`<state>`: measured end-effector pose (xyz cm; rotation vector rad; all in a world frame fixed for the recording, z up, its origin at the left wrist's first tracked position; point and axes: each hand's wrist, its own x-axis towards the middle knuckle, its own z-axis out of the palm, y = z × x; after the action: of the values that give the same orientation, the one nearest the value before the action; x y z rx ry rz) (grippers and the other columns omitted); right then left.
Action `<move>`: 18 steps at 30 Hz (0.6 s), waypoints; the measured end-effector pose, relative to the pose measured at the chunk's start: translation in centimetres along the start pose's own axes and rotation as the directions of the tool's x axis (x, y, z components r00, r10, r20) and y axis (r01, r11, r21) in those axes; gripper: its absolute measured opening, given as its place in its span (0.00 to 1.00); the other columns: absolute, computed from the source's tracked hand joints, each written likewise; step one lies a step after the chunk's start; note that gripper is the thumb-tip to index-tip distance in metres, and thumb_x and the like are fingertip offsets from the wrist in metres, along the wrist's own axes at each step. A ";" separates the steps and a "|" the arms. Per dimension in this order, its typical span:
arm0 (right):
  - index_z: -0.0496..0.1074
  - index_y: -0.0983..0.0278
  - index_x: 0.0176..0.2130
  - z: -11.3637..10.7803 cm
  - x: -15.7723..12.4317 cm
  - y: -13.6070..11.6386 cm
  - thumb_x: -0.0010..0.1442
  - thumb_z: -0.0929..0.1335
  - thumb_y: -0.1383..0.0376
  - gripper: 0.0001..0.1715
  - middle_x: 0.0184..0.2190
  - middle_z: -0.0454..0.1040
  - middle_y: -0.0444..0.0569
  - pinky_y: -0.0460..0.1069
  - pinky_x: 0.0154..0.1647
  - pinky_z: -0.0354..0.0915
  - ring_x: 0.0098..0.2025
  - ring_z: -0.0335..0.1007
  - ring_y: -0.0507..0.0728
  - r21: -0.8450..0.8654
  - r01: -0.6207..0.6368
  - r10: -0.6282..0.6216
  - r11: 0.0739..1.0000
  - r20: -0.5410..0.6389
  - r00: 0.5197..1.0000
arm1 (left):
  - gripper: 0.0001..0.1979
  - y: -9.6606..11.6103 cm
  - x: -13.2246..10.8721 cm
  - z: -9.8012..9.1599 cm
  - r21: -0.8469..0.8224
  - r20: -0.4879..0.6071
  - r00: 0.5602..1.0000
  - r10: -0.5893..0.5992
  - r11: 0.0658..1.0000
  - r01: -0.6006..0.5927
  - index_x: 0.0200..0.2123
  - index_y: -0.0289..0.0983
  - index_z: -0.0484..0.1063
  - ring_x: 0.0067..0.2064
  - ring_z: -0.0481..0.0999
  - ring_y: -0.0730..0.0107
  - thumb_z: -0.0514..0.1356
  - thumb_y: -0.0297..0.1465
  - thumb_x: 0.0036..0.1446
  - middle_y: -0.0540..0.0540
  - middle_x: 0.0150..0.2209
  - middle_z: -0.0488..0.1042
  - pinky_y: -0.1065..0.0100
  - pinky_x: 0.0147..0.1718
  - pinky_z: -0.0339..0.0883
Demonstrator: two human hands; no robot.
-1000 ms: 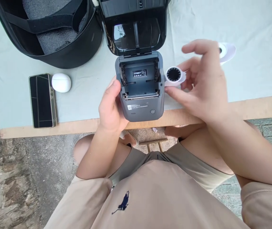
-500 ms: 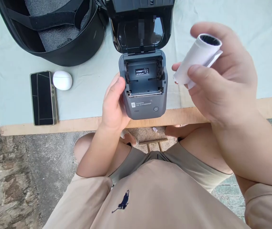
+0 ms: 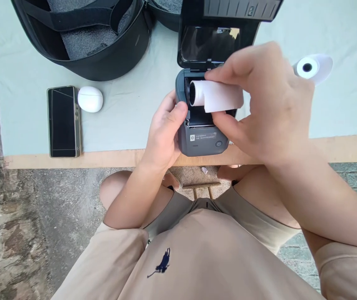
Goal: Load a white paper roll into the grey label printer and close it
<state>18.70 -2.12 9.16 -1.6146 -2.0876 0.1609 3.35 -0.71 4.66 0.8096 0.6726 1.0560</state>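
Observation:
A dark grey label printer stands at the table's front edge with its black lid swung up and back. My left hand grips the printer's left side, thumb near the rim of the bay. In my right hand, a white paper roll is pinched between thumb and fingers. The roll lies crosswise over the open bay, its hollow end facing left and a loose flap of paper hanging toward the front. How deep the roll sits in the bay I cannot tell. My right hand hides the printer's right side.
An open black zip case with grey foam stands at the back left. A phone and a white earbud case lie on the left. Another white paper roll stands at right. The wooden table edge runs in front.
My right hand has moved left with the paper roll, from beside the printer to over its bay, turning the roll crosswise. The second roll at right now shows. The view has shifted slightly.

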 end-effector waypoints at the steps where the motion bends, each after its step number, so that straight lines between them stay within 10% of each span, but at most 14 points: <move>1: 0.63 0.55 0.44 0.1 0.1 0.1 0.57 0.63 0.66 0.14 0.48 0.72 0.43 0.57 0.43 0.67 0.49 0.71 0.60 -0.014 0.014 -0.014 1.000 0.008 1.000 | 0.10 0.0 0.0 0.0 -0.014 0.006 1.000 -0.006 1.000 0.006 0.41 0.39 0.69 0.56 0.70 0.62 0.53 0.35 0.61 0.48 0.41 0.73 0.63 0.50 0.69; 18: 0.67 0.59 0.36 0.7 -1.6 1.2 0.57 0.67 0.61 0.05 0.35 0.74 0.43 0.56 0.39 0.65 0.42 0.72 0.57 0.113 0.438 -0.428 0.892 -0.102 0.898 | 0.17 -0.2 0.0 -0.9 0.061 0.066 0.997 -0.030 0.998 0.026 0.44 0.38 0.67 0.45 0.75 0.64 0.63 0.35 0.51 0.48 0.39 0.71 0.67 0.39 0.69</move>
<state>19.77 -3.13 7.58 -1.0269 -2.2664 0.0826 2.72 -0.54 3.96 0.8818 0.6601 0.9834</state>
